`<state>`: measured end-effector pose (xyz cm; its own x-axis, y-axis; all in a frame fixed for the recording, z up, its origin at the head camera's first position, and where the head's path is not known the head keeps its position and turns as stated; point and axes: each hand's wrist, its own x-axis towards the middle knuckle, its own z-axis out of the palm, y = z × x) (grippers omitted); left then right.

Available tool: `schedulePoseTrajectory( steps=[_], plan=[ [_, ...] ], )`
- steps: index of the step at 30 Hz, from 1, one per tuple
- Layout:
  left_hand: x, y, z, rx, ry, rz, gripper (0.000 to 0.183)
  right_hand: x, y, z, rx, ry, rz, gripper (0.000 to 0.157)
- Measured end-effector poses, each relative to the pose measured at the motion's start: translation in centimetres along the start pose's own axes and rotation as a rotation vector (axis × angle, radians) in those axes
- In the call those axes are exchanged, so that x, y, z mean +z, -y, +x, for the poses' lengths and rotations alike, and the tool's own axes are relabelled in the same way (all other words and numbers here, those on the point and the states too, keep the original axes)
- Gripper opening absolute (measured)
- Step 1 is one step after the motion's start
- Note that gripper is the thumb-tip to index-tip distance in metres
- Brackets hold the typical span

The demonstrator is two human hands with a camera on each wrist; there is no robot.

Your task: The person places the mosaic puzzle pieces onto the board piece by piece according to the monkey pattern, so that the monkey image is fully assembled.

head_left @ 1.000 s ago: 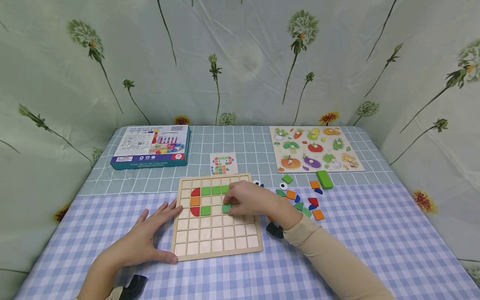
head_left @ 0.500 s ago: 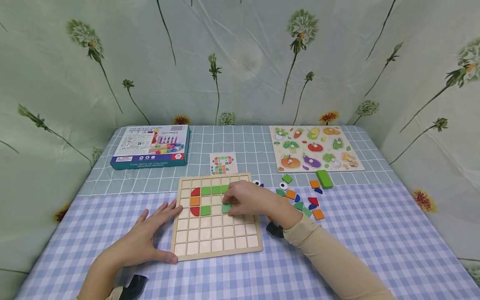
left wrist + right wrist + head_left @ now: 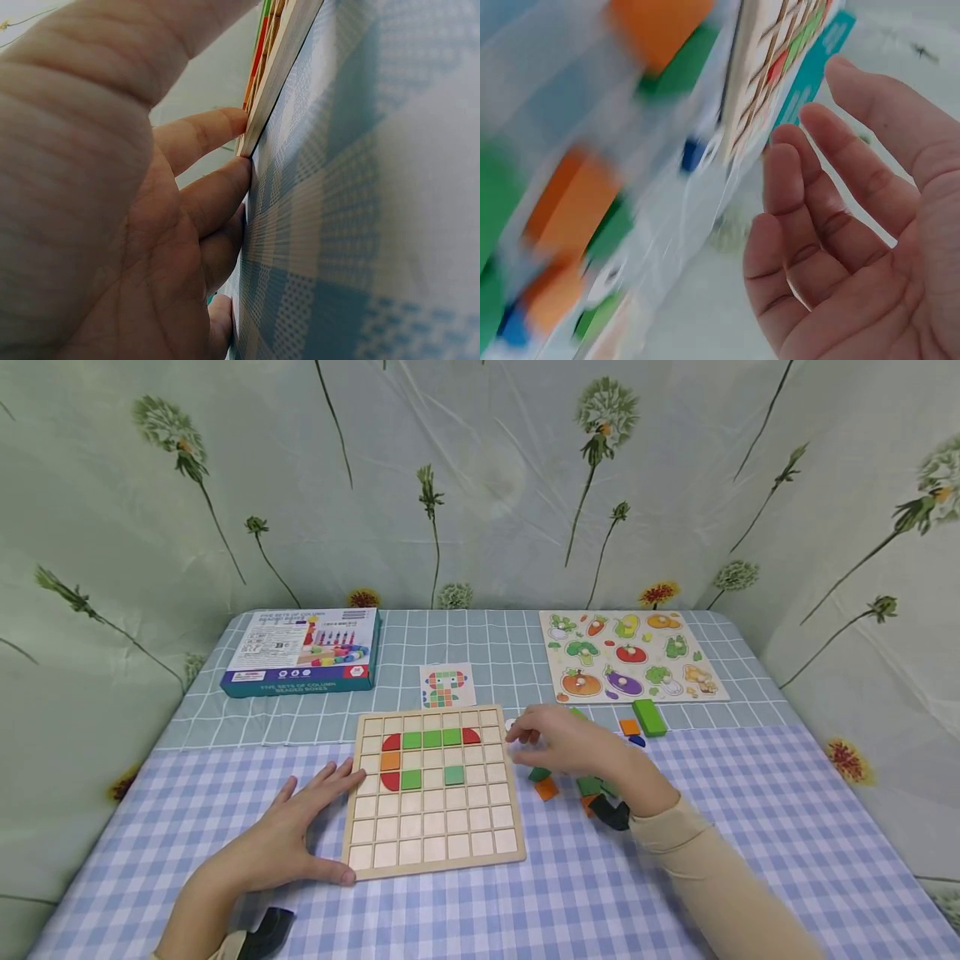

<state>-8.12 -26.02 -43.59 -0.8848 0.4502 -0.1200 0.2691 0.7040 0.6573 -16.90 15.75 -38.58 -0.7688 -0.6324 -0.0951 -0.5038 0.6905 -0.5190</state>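
Note:
A wooden grid board [image 3: 433,852] lies on the checked cloth. Green squares [image 3: 432,739], red rounded pieces [image 3: 471,737] and an orange square [image 3: 390,761] sit in its upper cells. Alone in its cell, one green square [image 3: 453,774] lies right of the middle. My left hand [image 3: 292,835] touches the board's left edge, its fingers spread and thumb at the near corner. Just off the right edge, my right hand [image 3: 573,742] hovers above loose pieces. Its fingers bend loosely with nothing between them, as the right wrist view shows of the right palm [image 3: 870,292].
A pattern card [image 3: 447,685] lies behind the board. Farther back are a boxed bead set [image 3: 303,652] at left and a vegetable puzzle [image 3: 637,658] at right. Loose orange [image 3: 547,789] and green [image 3: 588,786] pieces lie partly under my right arm, near a green block [image 3: 649,718].
My right hand has let go of the green square, which stays in its cell, and moved right off the board. A red piece in the top row is uncovered. My left hand is still.

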Motion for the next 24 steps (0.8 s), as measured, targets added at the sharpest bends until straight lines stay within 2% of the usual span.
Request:
schedulePoseTrajectory(
  steps=[11, 16, 24],
  plan=[
    [0.0, -0.1, 0.1, -0.011, -0.001, 0.006, 0.121, -2.2, -5.1, -5.5, 0.227, -0.038, 0.029, 0.026],
    [0.0, -0.1, 0.0, -0.005, -0.001, 0.007, 0.121, -2.6, -6.2, -7.3, 0.323, -0.036, 0.044, 0.03],
    [0.0, -0.1, 0.0, -0.008, 0.003, 0.002, 0.121, -2.8, -7.5, -9.2, 0.393, -0.04, 0.04, 0.03]
  ],
)
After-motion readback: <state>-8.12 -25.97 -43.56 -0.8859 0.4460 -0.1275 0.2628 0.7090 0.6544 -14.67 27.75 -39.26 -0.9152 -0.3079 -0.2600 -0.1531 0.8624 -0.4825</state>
